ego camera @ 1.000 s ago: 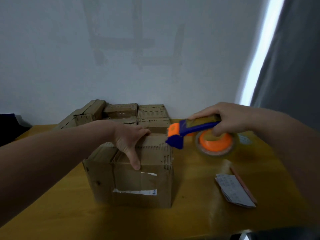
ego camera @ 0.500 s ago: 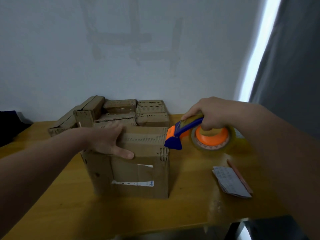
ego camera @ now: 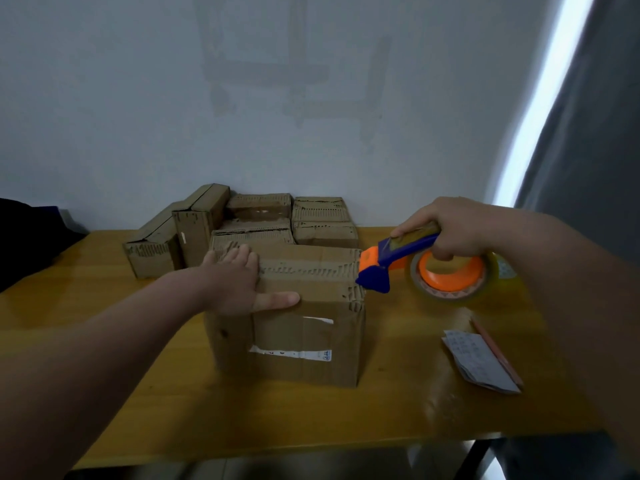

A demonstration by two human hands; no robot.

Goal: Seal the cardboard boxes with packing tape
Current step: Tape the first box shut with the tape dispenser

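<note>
Where the box (ego camera: pixel 304 344) sits: mid-worktop (ego camera: pixel 398 414), in front of the other boxes (ego camera: pixel 322 216).
Left grip (ego camera: pixel 235 282): spread flat on its top flaps.
Right grip (ego camera: pixel 446 226): curled round the tape dispenser (ego camera: pixel 398 252), whose nose is at the box's right edge.
Handling: probably light, worn and soft-edged; press on the flaps.

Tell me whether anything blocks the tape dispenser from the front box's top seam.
Nothing visible: the tape dispenser, in the right hand, has its nose at the right top edge of the front box. The left hand lies flat over the left end of the seam.
</note>
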